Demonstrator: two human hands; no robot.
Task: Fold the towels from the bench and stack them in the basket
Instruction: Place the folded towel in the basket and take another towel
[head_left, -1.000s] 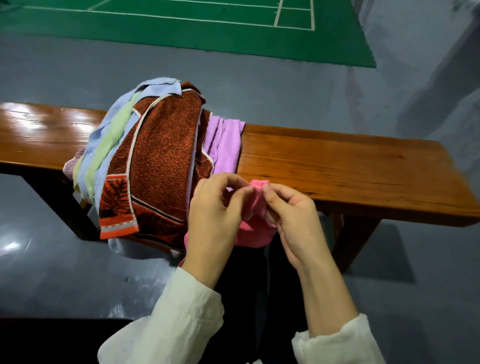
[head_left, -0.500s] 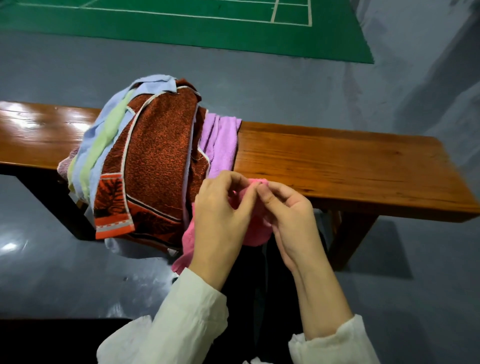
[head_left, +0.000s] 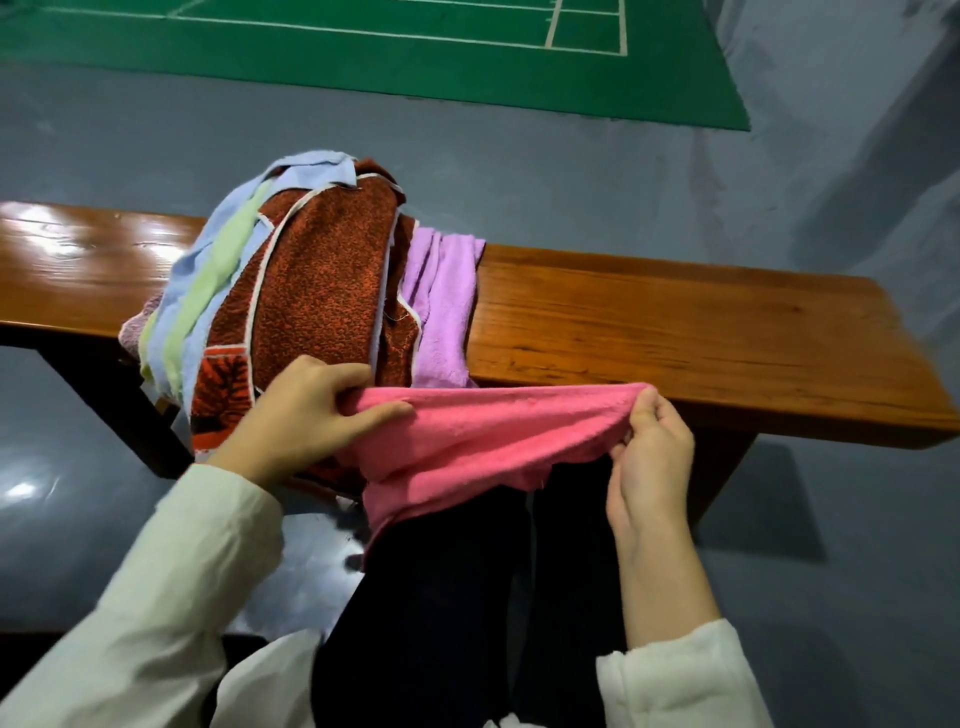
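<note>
Wooden bench (head_left: 675, 332), pink towel (head_left: 493, 431) spread, left hand (head_left: 306, 415), right hand (head_left: 652, 462) fingers (head_left: 644, 410) pinching its ends

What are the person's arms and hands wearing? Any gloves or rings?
The left sleeve and right sleeve are long, loose and made of soft cream-white fabric, with no markings. The left hand and right hand are bare: no gloves, rings or watch show.

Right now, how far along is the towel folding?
Early, it seems. Done: no folded towel or basket is in view. In hand: the left hand and right hand hold the pink towel stretched between them. Left: a heap lies unfolded on the bench, rust towel on top, purple towel beside it.
</note>
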